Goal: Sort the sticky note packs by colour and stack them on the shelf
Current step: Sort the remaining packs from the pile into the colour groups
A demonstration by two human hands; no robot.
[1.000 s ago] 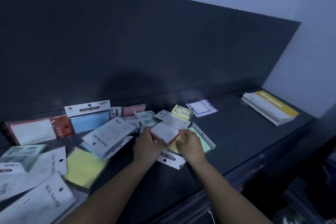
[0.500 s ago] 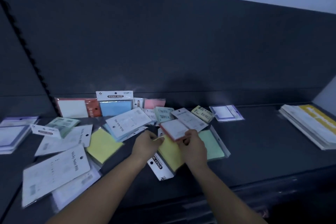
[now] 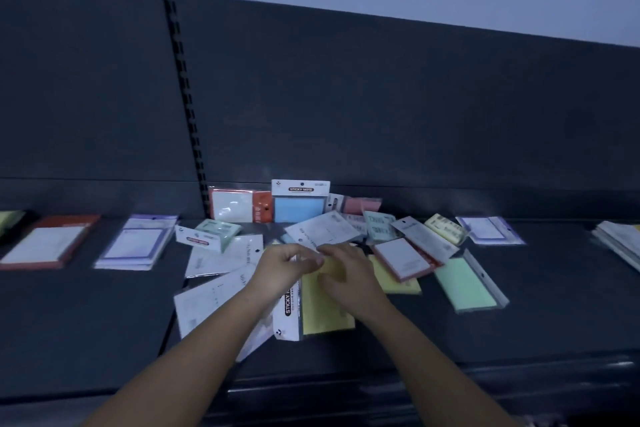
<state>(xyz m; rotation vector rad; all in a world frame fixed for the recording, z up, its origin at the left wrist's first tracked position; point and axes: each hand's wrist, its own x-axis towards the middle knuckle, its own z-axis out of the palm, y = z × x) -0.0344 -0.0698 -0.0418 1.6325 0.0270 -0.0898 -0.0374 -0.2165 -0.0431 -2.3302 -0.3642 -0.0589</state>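
Observation:
Sticky note packs lie scattered on the dark shelf (image 3: 540, 322). My left hand (image 3: 285, 267) and my right hand (image 3: 348, 276) meet over a yellow pack (image 3: 323, 312) with a white "STICKY NOTE" header, and their fingers close on its far edge. Just to the right, a red-edged white pack (image 3: 403, 258) rests on another yellow pack (image 3: 398, 284). A green pack (image 3: 464, 282) lies further right. A blue pack (image 3: 299, 210), an orange pack (image 3: 239, 206) and a pink pack (image 3: 362, 206) lean against the back panel. White-backed packs (image 3: 214, 298) lie under my left arm.
On the left stand separate stacks: a red-bordered one (image 3: 48, 243), a purple one (image 3: 138, 243) and a yellow-green one (image 3: 8, 220) at the frame edge. A purple pack (image 3: 488, 229) and a flat stack (image 3: 620, 243) sit at the right. A slotted rail (image 3: 187, 97) divides the back panel.
The red-edged white pack that both hands held now lies on the pile to the right. Both hands have moved left onto the yellow pack. The view has swung left and shows the sorted stacks.

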